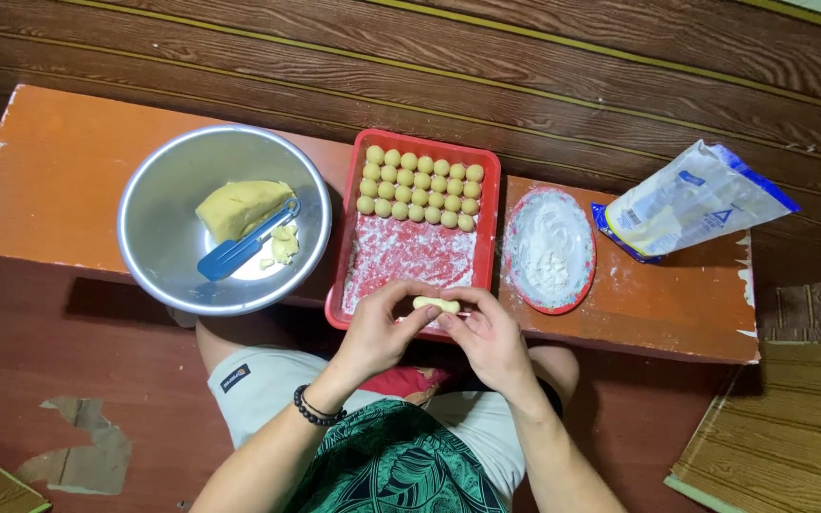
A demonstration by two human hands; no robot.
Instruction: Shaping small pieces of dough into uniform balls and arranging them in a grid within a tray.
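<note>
**Both hands pinch a small dough roll over the tray's near edge**

Metal bowl (149, 237) on orange table (59, 180) holds dough block (236, 206), blue spatula (239, 247). Left hand (379, 328) and right hand (489, 339) are closed, fingertips gripping dough roll (436, 305). Red tray (409, 255): dough balls (420, 189) in rows. Flour plate (549, 249), flour bag (691, 201) at right.

Two hands, the left hand (380, 328) and the right hand (488, 337), share one small roll of dough (436, 305). One red tray (353, 249) holds about twenty-seven dough balls (420, 188) in four rows. One metal bowl (159, 223) holds one dough lump (238, 206) and one blue spatula (239, 248). One plate (588, 249). One flour bag (691, 199).
</note>
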